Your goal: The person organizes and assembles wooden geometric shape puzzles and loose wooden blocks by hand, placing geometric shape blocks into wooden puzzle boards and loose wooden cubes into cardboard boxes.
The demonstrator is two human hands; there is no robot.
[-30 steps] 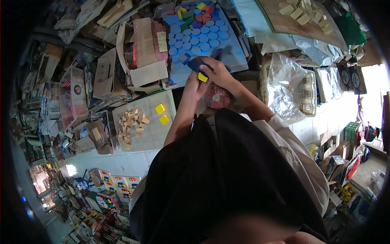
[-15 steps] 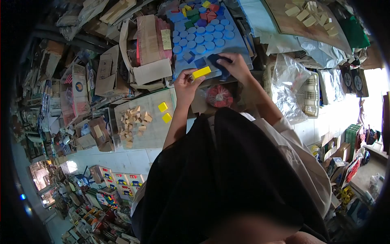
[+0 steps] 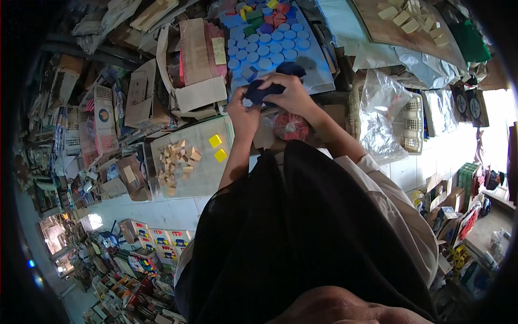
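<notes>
A dark blue cloth [image 3: 260,93] is bunched in my right hand [image 3: 291,93], whose thumb and fingers close round it. The cloth is pressed against my left hand [image 3: 244,107], which is closed at its left side. The yellow block seen in that hand a moment earlier is now hidden behind the cloth. Beyond the hands lies a blue board [image 3: 318,73] with rows of round light-blue discs [image 3: 264,63]. A blue block [image 3: 250,73] sits near its front edge. A dark bundle [image 3: 291,68] shows just past my right hand.
Two yellow blocks [image 3: 216,141] and a pile of small wooden pieces [image 3: 178,156] lie on a pale board [image 3: 208,178] at left. A plastic-wrapped red bundle [image 3: 290,127] is close to my body. Cardboard boxes [image 3: 202,94] stand left; a plastic-covered basket [image 3: 413,124] stands right.
My right hand has moved left with the cloth, from the board's right side to my left hand. The cloth now covers the yellow block.
</notes>
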